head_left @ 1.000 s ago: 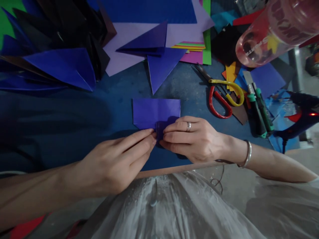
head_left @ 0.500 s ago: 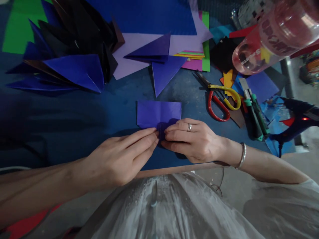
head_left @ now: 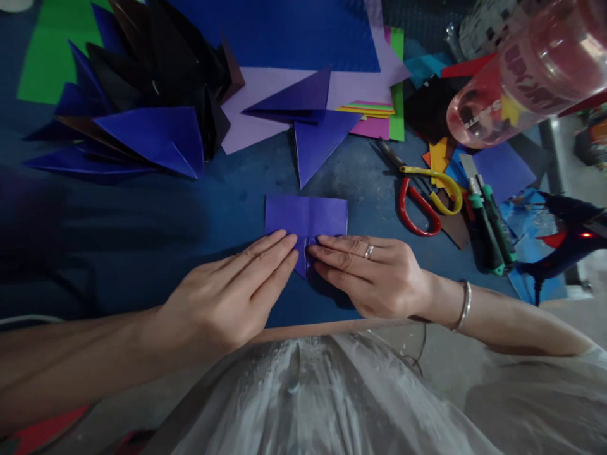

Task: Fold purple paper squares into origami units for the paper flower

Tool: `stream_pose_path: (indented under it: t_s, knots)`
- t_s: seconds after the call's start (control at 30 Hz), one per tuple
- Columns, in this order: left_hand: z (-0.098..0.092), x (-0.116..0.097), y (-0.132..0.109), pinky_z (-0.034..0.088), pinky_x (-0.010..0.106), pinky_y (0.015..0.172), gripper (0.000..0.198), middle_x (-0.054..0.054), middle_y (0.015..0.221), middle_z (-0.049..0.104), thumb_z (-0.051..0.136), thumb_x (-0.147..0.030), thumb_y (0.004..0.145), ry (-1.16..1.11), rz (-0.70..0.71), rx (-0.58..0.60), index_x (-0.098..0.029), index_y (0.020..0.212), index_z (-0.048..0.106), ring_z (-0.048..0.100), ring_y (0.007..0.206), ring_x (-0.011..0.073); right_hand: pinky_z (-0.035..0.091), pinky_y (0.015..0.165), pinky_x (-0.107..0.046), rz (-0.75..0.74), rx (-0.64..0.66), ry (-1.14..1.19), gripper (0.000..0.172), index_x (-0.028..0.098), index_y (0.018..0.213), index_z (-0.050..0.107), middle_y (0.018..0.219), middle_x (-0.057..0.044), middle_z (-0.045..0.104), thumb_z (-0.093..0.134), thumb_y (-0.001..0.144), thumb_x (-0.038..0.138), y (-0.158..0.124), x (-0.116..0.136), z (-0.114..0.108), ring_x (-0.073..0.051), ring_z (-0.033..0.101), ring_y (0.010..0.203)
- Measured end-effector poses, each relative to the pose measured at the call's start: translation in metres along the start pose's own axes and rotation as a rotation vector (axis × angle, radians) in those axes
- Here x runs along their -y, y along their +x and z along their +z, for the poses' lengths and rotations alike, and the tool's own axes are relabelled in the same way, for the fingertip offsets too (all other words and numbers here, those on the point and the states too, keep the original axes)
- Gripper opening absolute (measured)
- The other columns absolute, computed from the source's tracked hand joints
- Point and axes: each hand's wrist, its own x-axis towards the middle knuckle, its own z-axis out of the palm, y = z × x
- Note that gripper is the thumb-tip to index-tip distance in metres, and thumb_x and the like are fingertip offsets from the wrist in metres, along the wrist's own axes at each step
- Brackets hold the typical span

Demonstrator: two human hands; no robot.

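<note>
A small sheet of purple paper lies on the blue tabletop in front of me, its near corners folded inward to a point. My left hand presses the left fold with its fingers stretched out flat. On the right fold lie the extended fingers of my right hand, which wears a ring and a bangle. A narrow seam runs between the two sets of fingertips. Just beyond the sheet rest folded purple paper triangles.
Dark and blue folded paper cones cluster at the back left. Scissors, green cutters, a glue gun with a red light and a pink bottle stand right. Paper sheets lie at the back.
Both hands have flattened over the near folds, and the left fingers have moved onto the paper. The pointed near end now shows between them. The whole view has shifted slightly.
</note>
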Motion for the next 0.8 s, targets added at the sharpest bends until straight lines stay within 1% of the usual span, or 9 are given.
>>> stream_pose_path:
  t_s: [0.13,0.23,0.33,0.43,0.5,0.63,0.7,0.8]
  knots:
    - [0.0049,0.0001,-0.0044,0.066,0.039,0.109,0.036,0.025,0.133,0.076,0.065,0.003,0.096,-0.053,0.033,-0.006,0.006,0.132,0.065,0.073,0.129,0.0325,0.068,0.104,-0.035,-0.007,0.007,-0.008,0.028,0.005,0.111,0.08,0.124,-0.014,0.082,0.053,0.106,0.009,-0.0003,-0.0001,0.0,-0.024,0.08,0.117]
    - [0.0062,0.0008,-0.0045,0.063,0.038,0.115,0.036,0.025,0.133,0.076,0.064,0.004,0.095,-0.061,0.062,-0.005,0.007,0.131,0.065,0.073,0.13,0.0324,0.067,0.105,-0.034,-0.011,0.02,-0.017,0.027,0.006,0.112,0.08,0.124,-0.014,0.082,0.054,0.106,0.009,-0.0005,-0.0001,-0.0004,-0.023,0.08,0.118]
    - [0.005,0.002,-0.0019,0.064,0.039,0.114,0.034,0.026,0.133,0.075,0.063,0.003,0.097,-0.054,0.066,-0.002,0.007,0.13,0.065,0.074,0.128,0.0334,0.067,0.105,-0.034,-0.016,0.026,-0.014,0.026,0.006,0.112,0.08,0.125,-0.014,0.081,0.055,0.106,0.009,-0.0003,-0.0001,-0.0006,-0.023,0.079,0.119]
    - [0.0033,0.0023,0.001,0.066,0.039,0.109,0.029,0.025,0.128,0.077,0.06,0.004,0.098,-0.051,0.075,-0.008,0.007,0.126,0.067,0.076,0.123,0.0334,0.067,0.106,-0.034,-0.006,0.027,-0.021,0.023,0.007,0.111,0.08,0.126,-0.013,0.081,0.058,0.105,0.009,-0.0003,0.0005,-0.0005,-0.023,0.079,0.12]
    - [0.0033,0.0014,0.0016,0.066,0.039,0.109,0.027,0.024,0.127,0.078,0.06,0.003,0.098,-0.045,0.075,-0.003,0.006,0.124,0.067,0.076,0.122,0.0335,0.067,0.106,-0.035,-0.008,0.025,-0.027,0.023,0.006,0.112,0.08,0.125,-0.014,0.081,0.059,0.104,0.009,-0.0005,0.0012,-0.0005,-0.024,0.079,0.119]
    - [0.0065,-0.0017,-0.0018,0.063,0.041,0.115,0.03,0.023,0.135,0.074,0.055,0.0,0.1,-0.026,0.051,0.019,0.001,0.127,0.069,0.071,0.132,0.0338,0.067,0.105,-0.033,-0.032,0.039,-0.072,0.023,0.006,0.112,0.08,0.125,-0.013,0.082,0.058,0.105,0.008,-0.0007,0.0027,-0.0016,-0.024,0.08,0.119]
    - [0.0078,-0.0032,-0.0039,0.061,0.043,0.117,0.032,0.024,0.138,0.072,0.05,-0.003,0.101,-0.013,0.063,0.041,0.0,0.126,0.07,0.068,0.137,0.0355,0.067,0.104,-0.032,-0.038,0.05,-0.096,0.023,0.006,0.111,0.08,0.126,-0.013,0.082,0.058,0.105,0.009,-0.0003,0.0029,-0.0024,-0.023,0.08,0.119]
    - [0.0073,-0.0054,-0.0052,0.06,0.05,0.117,0.035,0.029,0.138,0.07,0.049,-0.007,0.099,-0.019,0.099,0.096,0.004,0.126,0.069,0.065,0.138,0.0429,0.067,0.104,-0.03,-0.042,0.059,-0.117,0.023,0.008,0.11,0.08,0.126,-0.012,0.082,0.058,0.105,0.009,0.0009,0.0026,-0.0036,-0.022,0.08,0.118]
